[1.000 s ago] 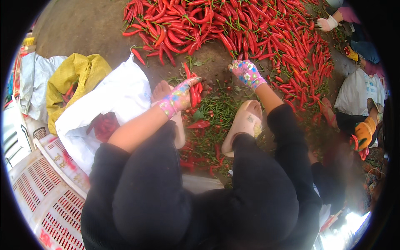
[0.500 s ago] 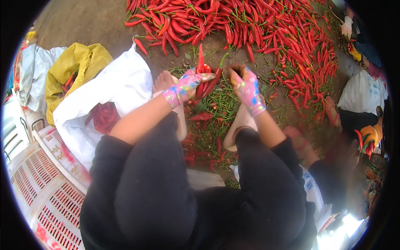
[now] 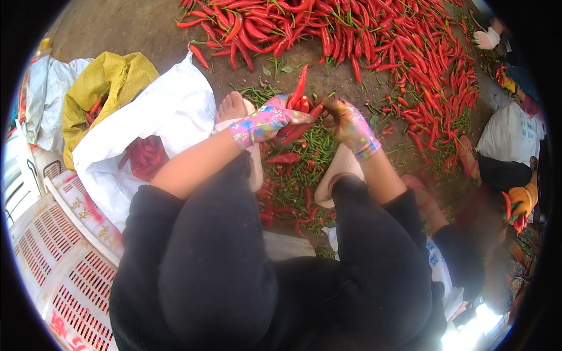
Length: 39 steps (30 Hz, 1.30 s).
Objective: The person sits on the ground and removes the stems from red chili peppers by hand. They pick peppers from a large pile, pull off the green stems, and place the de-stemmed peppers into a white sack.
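Note:
My left hand (image 3: 274, 121), in a pink flowered glove with darkened fingertips, is closed around several red chili peppers (image 3: 298, 89). One of them points up past the fingers, and another slants toward my right hand (image 3: 351, 126). That hand wears a matching glove, and its thumb and fingers pinch the stem end of the slanting pepper; the fingers partly hide the stem. Both hands are above my shins, over a litter of green stems (image 3: 310, 149). Among the stems lie loose red peppers (image 3: 284, 158).
A large pile of red chili peppers (image 3: 374, 41) spreads ahead. To my left are an open white sack (image 3: 181, 88) holding peppers, a yellow sack (image 3: 111, 73) and a slotted plastic crate (image 3: 64, 245). At right, a co-worker's orange-gloved hand (image 3: 522, 200) holds peppers near a white sack (image 3: 510, 133).
My right hand has come closer to my left and now grips the stem end of the slanting pepper. My left hand has shifted slightly right with its peppers.

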Motion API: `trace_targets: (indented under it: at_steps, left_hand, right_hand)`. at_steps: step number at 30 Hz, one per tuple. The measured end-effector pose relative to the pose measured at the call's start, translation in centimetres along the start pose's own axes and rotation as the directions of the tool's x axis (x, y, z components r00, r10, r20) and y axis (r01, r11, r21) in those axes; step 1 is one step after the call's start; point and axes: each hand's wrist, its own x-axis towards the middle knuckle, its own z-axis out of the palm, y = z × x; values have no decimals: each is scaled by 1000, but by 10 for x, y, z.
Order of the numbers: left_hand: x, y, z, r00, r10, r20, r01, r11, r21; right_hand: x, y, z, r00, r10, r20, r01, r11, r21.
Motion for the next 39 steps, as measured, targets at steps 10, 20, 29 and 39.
trace_targets:
  at_steps: [10, 20, 29, 39]
  left_hand:
    - [-96, 103, 16, 919, 349, -183, 39, 382, 923]
    - [-31, -44, -74, 541, 717, -440, 586, 53, 808]
    - [-100, 68, -41, 849, 265, -457, 498, -113, 860]
    - [-94, 190, 16, 935, 154, 320, -351, 538, 767]
  right_hand:
    - [7, 26, -54, 992, -105, -75, 103, 994, -30]
    - [9, 33, -43, 989, -144, -26, 144, 989, 14]
    - [9, 40, -44, 989, -149, -1, 128, 851, -509]
    - [-6, 21, -55, 933, -277, 230, 108, -394, -913]
